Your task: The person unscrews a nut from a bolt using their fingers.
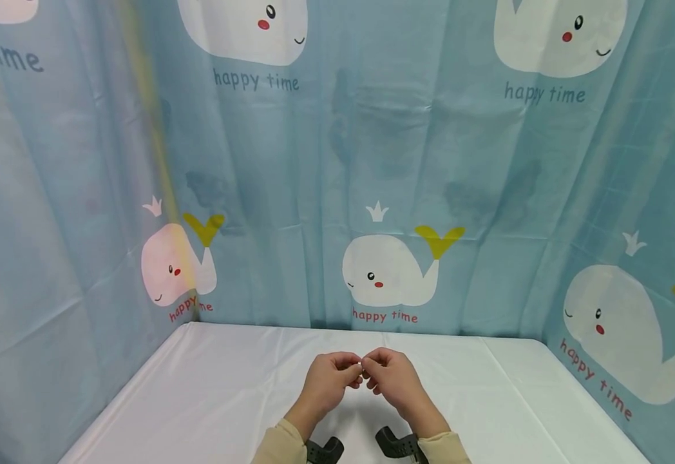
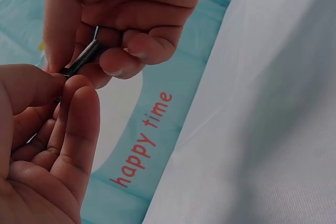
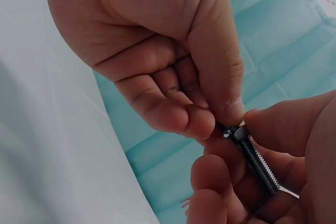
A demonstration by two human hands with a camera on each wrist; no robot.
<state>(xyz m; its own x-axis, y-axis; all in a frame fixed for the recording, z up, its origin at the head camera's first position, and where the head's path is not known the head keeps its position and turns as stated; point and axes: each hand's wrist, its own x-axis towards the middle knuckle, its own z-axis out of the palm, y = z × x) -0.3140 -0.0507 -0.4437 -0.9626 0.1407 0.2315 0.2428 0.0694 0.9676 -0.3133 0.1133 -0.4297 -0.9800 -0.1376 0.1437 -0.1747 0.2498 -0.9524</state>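
Both hands meet above the white table [image 1: 210, 399] near its front middle. Between them is a small dark threaded bolt [image 1: 361, 367]. My right hand [image 1: 370, 372] holds the threaded shaft [image 3: 260, 163] between thumb and curled fingers. My left hand [image 1: 351, 374] pinches the hex piece at the bolt's end [image 3: 236, 131] with thumb and forefinger. I cannot tell whether that piece is a nut or the bolt's head. In the left wrist view the shaft [image 2: 85, 57] runs from the right hand [image 2: 105, 51] down into the left hand [image 2: 65, 85].
A blue curtain [image 1: 337, 167] printed with white whales and "happy time" closes in the table at the back and on both sides. Black wrist mounts [image 1: 323, 449] [image 1: 398, 444] show at the sleeves. Nothing else lies on the white cover.
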